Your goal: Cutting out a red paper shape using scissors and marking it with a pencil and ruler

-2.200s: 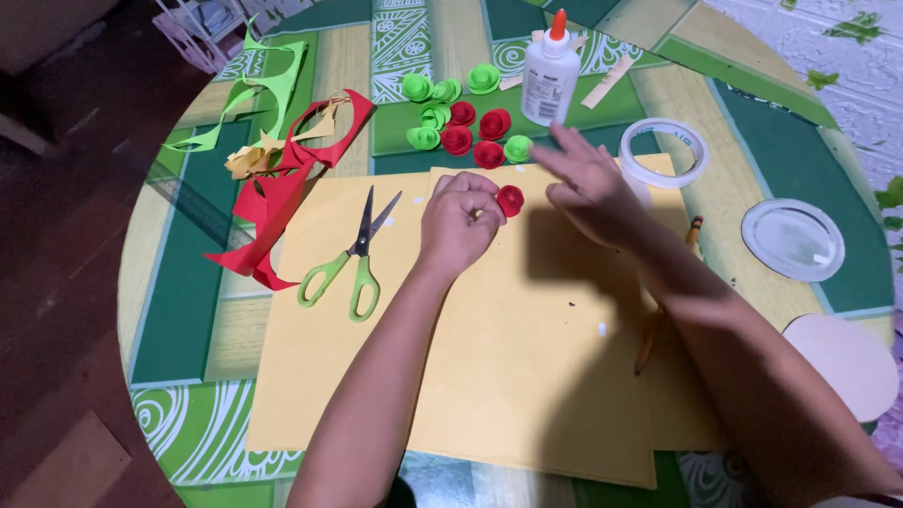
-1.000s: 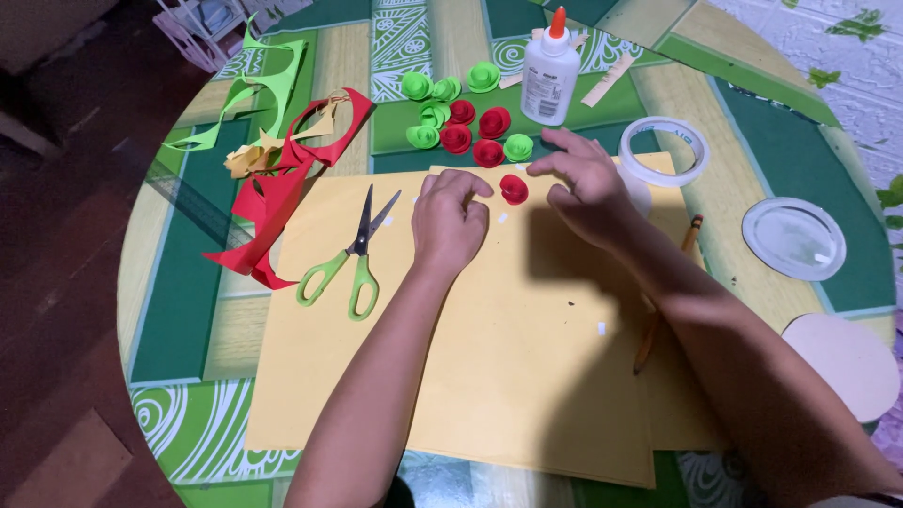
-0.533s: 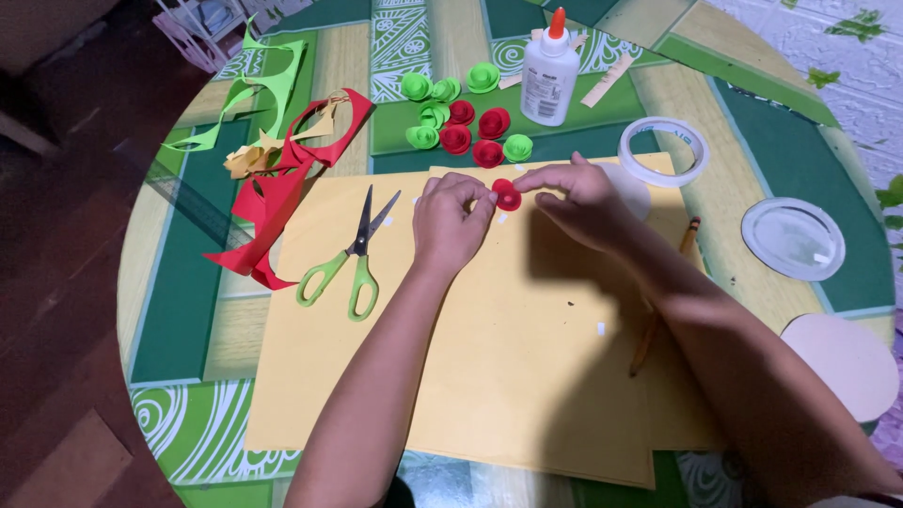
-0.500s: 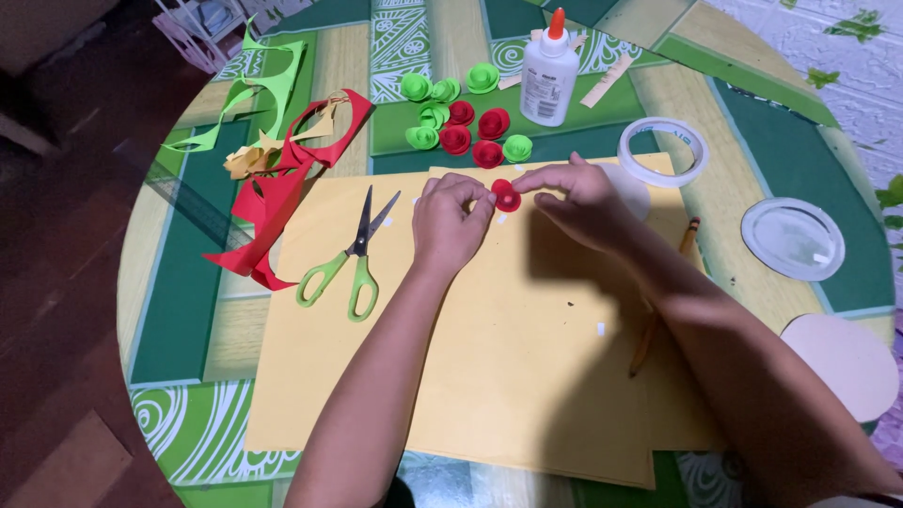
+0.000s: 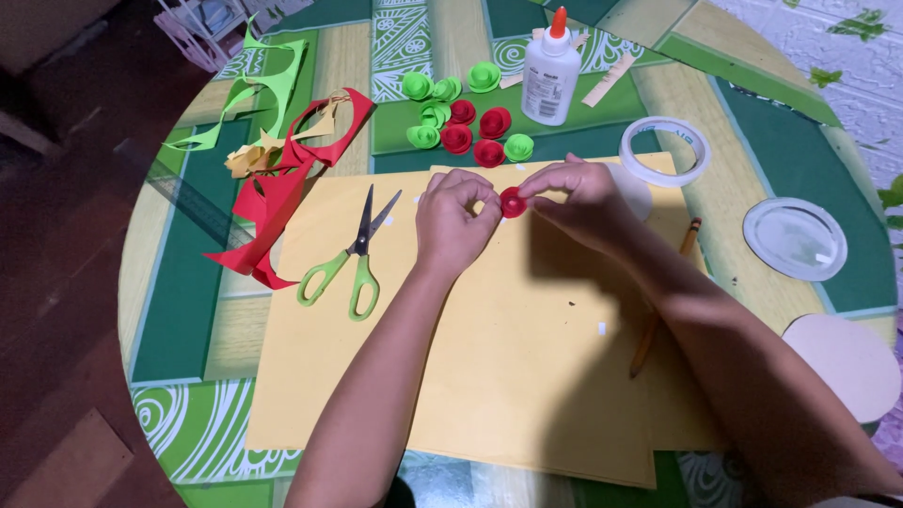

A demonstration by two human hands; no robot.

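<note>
Left hand (image 5: 456, 221): fingers curled, thumb and forefinger pinching the near edge of the red paper rose (image 5: 511, 201), steadying it.
Right hand (image 5: 578, 193): fingers pinch the rose's far side, so both hands share one small coil.
Red paper rose: held just above the yellow sheet (image 5: 489, 357), near its top edge.
Finished roses (image 5: 461, 118): red and green, clustered on the bench (image 5: 179, 310) beyond the sheet, out of the working area.
Glue bottle (image 5: 551, 68): upright, beside the cluster.
Scissors (image 5: 353, 254): lying open, left of the hands.
Clear lid (image 5: 795, 238): nothing visible in it.

Matt red paper rosette (image 5: 511, 201)
</note>
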